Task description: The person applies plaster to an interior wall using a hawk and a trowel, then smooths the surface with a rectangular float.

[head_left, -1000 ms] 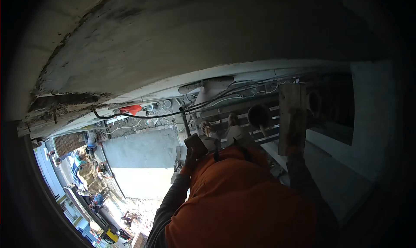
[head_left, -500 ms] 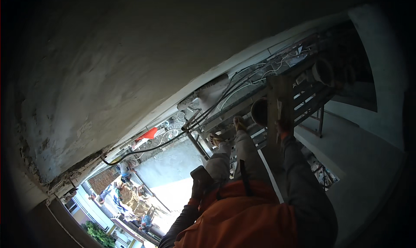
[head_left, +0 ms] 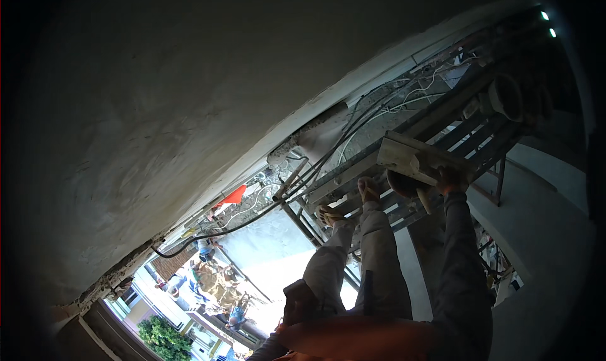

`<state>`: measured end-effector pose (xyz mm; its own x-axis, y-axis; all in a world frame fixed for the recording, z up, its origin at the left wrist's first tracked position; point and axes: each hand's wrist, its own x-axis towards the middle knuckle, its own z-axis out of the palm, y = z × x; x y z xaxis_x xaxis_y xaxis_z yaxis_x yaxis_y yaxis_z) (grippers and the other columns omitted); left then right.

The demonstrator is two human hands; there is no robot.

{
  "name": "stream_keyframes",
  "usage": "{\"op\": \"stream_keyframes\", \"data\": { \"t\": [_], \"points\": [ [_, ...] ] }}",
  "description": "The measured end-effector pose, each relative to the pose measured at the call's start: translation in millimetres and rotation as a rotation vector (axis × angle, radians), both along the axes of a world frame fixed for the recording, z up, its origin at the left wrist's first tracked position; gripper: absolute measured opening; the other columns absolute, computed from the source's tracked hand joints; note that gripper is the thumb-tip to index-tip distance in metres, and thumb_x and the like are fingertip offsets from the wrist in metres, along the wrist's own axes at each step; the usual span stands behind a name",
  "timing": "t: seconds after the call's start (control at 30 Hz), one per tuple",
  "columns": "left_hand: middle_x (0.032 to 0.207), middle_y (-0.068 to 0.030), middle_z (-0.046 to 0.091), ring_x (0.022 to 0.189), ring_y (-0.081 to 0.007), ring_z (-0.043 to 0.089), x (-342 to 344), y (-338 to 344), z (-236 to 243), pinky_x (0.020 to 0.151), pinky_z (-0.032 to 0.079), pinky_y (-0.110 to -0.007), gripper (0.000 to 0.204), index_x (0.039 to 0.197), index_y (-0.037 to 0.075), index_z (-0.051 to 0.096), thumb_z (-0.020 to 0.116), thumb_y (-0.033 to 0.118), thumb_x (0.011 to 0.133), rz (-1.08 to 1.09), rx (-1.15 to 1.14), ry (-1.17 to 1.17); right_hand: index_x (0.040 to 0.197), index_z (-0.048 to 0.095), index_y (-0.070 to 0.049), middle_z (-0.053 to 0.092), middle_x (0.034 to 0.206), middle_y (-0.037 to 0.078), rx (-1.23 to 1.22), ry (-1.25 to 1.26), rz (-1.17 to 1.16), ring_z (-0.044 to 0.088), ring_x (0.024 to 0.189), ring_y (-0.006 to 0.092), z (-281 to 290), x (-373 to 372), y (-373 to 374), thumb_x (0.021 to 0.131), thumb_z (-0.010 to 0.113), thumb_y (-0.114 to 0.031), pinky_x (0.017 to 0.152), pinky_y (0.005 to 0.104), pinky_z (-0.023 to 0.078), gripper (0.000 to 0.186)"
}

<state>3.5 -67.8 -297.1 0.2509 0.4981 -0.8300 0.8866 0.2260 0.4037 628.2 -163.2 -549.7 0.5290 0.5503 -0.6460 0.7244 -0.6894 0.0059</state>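
Note:
My right hand (head_left: 451,180) grips a flat rectangular board (head_left: 399,156) with a raised handle piece, held over a dark bucket (head_left: 404,189) on the slatted metal scaffold (head_left: 465,136). A short pale handle projects below the bucket. My left hand (head_left: 294,318) is low at the centre, in shadow, closed on a dark rectangular block (head_left: 298,293) whose kind I cannot make out. My bare or sandalled feet (head_left: 368,189) stand on the scaffold.
A second bucket (head_left: 505,98) sits at the scaffold's right end. Cables (head_left: 246,217) cross beside a plastered surface (head_left: 158,108). Far below at lower left, several people (head_left: 235,315) work near sand (head_left: 224,280) beside a grey slab (head_left: 265,231) and a tree (head_left: 163,336).
The view has rotated, the scaffold now slanting up rightward. The board in my right hand has turned from upright to lying crosswise. My left hand sits lower in the picture.

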Motion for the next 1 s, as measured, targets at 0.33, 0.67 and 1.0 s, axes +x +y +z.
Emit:
{"op": "stream_keyframes", "data": {
  "t": [0.33, 0.67, 1.0],
  "points": [
    [0.102, -0.0154, 0.059, 0.096, -0.0333, 0.057, -35.5, -28.5, -60.0, 0.085, 0.045, -0.043, 0.036, 0.115, 0.003, 0.054, 0.047, 0.031, 0.093, -0.450, 0.163, 0.057, 0.133, 0.048, -0.011, 0.052, 0.131, 0.017, -0.339, 0.098, -0.033, 0.049, 0.122, 0.0332, -91.5, -22.7, 4.4, 0.086, 0.054, -0.028, 0.104, 0.0442, 0.037, 0.050],
    [0.107, -0.0120, 0.063, 0.105, -0.0206, 0.059, 10.3, -3.1, -31.5, 0.082, 0.049, -0.034, 0.045, 0.124, 0.004, 0.052, 0.050, 0.039, 0.095, 0.049, 0.083, -0.206, 0.076, 0.068, -0.003, 0.068, 0.077, 0.013, 0.443, 0.780, -0.110, 0.065, 0.074, 0.0299, 82.0, -96.8, 74.6, 0.073, 0.066, -0.020, 0.068, 0.0373, 0.050, 0.018],
    [0.110, -0.0095, 0.062, 0.106, -0.0181, 0.057, 49.5, 14.6, -13.7, 0.085, 0.048, -0.032, 0.045, 0.125, 0.004, 0.052, 0.050, 0.038, 0.096, 0.369, -0.115, -0.403, 0.087, 0.067, -0.012, 0.066, 0.089, 0.009, 0.528, 0.957, 1.020, 0.065, 0.080, 0.0269, 206.5, -226.5, -18.7, 0.083, 0.059, -0.039, 0.069, 0.0397, 0.052, 0.028]
  ]
}}
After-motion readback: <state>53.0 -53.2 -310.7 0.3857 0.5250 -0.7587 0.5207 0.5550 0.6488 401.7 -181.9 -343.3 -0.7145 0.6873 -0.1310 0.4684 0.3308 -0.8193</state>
